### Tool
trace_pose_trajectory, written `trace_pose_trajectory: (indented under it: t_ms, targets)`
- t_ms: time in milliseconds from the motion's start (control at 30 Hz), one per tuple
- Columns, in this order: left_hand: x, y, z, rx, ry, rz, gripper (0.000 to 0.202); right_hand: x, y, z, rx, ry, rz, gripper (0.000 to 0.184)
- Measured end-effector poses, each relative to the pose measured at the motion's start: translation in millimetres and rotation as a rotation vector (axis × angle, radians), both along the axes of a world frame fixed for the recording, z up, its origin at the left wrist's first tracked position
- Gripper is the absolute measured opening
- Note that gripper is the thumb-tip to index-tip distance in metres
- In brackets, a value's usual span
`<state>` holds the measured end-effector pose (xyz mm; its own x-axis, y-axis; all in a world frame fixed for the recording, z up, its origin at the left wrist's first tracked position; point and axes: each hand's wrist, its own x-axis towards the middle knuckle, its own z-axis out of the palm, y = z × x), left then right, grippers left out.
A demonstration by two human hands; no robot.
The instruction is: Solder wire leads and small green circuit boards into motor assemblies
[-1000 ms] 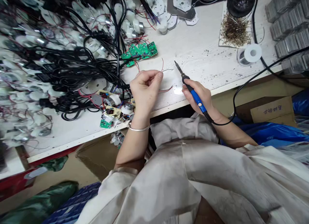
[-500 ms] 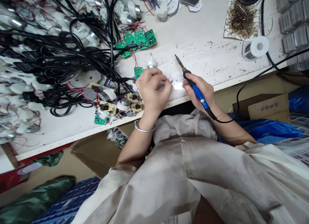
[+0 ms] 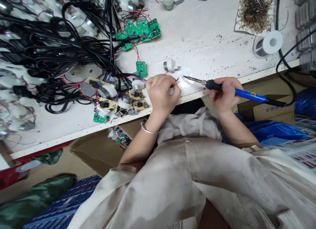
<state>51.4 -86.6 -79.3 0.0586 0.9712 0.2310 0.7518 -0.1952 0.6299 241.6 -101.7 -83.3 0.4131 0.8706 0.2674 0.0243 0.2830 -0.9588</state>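
Observation:
The soldering iron (image 3: 250, 94), with its blue handle, is gripped in my right hand (image 3: 224, 97). Its metal tip points left, just past the fingertips of my left hand (image 3: 163, 94). That left hand is curled in a pinch at the table's front edge, and thin red wires (image 3: 177, 80) poke out beyond its fingertips; their other ends are hidden. Behind it lies a small motor with a white gear housing (image 3: 171, 65), on its side with the shaft to the right. A small green circuit board (image 3: 141, 68) with wires lies to the left.
Black cables (image 3: 91, 53) and many motors crowd the left side. More green boards (image 3: 138, 30) lie behind, and tan boards (image 3: 107, 104) sit near the front edge. A solder spool (image 3: 273, 42) stands at right, beside a sheet covered in brown debris (image 3: 255, 13).
The soldering iron has swung from pointing up and away to pointing left, its tip now near my left hand. The small motor has turned from shaft-away to shaft-right. My left hand stays pinched.

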Motion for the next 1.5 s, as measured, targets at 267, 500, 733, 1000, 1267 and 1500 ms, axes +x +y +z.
trace_pose_trajectory:
  t_ms: [267, 500, 733, 1000, 1267, 1500]
  targets:
    - [1.3, -0.6, -0.1, -0.001, 0.037, 0.010, 0.010, 6.7, 1.2, 0.3, -0.153, -0.149, 0.116, 0.045]
    - [2.0, -0.2, 0.5, -0.043, 0.011, 0.010, 0.011, 5.6, 1.4, 0.3, -0.167, -0.176, 0.158, 0.046]
    - [2.6, -0.1, 1.1, -0.048, 0.006, 0.017, 0.012, 4.1, 3.0, 1.1, -0.166, -0.187, 0.125, 0.048]
    - [2.3, -0.5, 0.8, -0.030, 0.032, 0.022, 0.013, 3.7, 5.9, 3.6, -0.184, -0.173, 0.173, 0.049]
    - [2.7, -0.4, 1.7, -0.036, 0.007, 0.017, 0.013, 3.4, 4.8, 1.2, -0.159, -0.162, 0.142, 0.046]
    - [2.7, -0.5, 2.5, -0.035, 0.014, 0.020, 0.014, 4.9, 3.0, 1.2, -0.154, -0.170, 0.136, 0.046]
